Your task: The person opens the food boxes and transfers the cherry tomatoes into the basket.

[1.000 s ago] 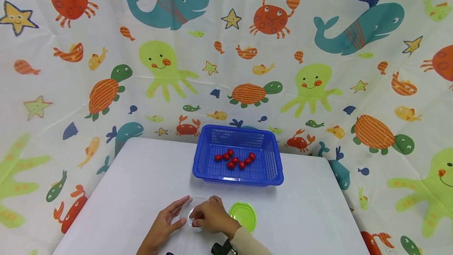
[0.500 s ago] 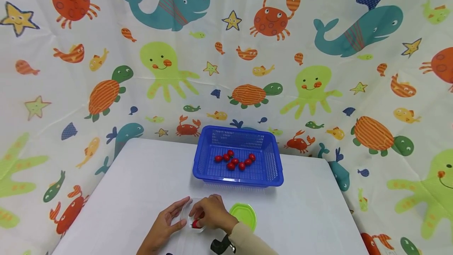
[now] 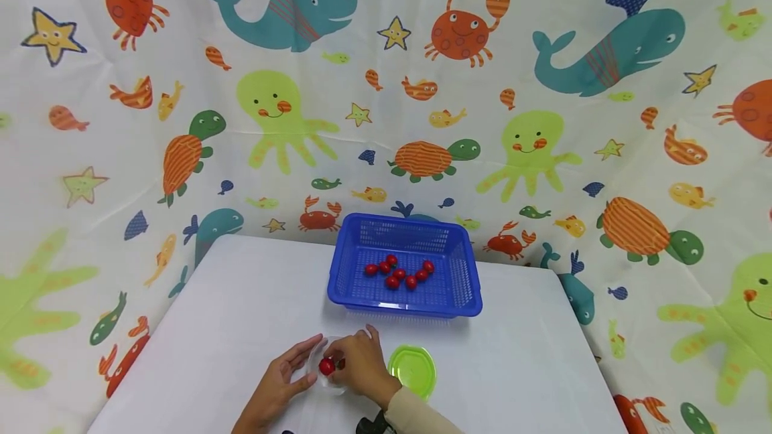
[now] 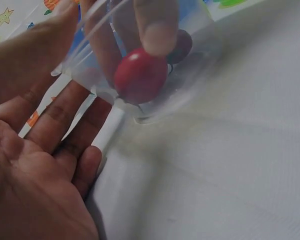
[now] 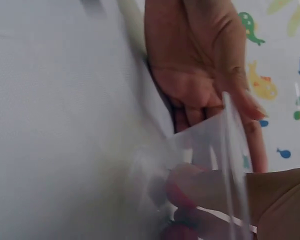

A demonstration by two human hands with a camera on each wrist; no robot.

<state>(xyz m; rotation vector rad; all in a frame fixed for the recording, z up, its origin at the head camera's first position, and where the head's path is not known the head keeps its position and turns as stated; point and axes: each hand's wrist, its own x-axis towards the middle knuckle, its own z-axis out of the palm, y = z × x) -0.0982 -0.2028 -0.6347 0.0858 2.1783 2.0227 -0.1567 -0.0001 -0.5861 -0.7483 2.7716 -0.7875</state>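
At the near edge of the white table (image 3: 241, 300), both hands meet around a small clear container (image 3: 328, 370). Left hand (image 3: 280, 380) lies open at the container's 9 o'clock side, fingers straight and resting against its wall, palm on the table. Right hand (image 3: 362, 370) comes in from 3 o'clock, fingers curled, pinching a red cherry tomato (image 3: 327, 366) just inside the container's mouth; in the left wrist view the tomato (image 4: 140, 75) sits under a fingertip (image 4: 157, 30), close above the clear floor, with a darker round shape, too blurred to name, just behind it. Tomato and container lie directly between the two hands, the right hand nearer the fruit. Being round, the tomato shows no long axis. At 3 o'clock of the right hand a green lid (image 3: 413, 370) lies flat on the table. At 12 o'clock, well apart, a blue basket (image 3: 464, 286) holds several more tomatoes (image 3: 398, 272).
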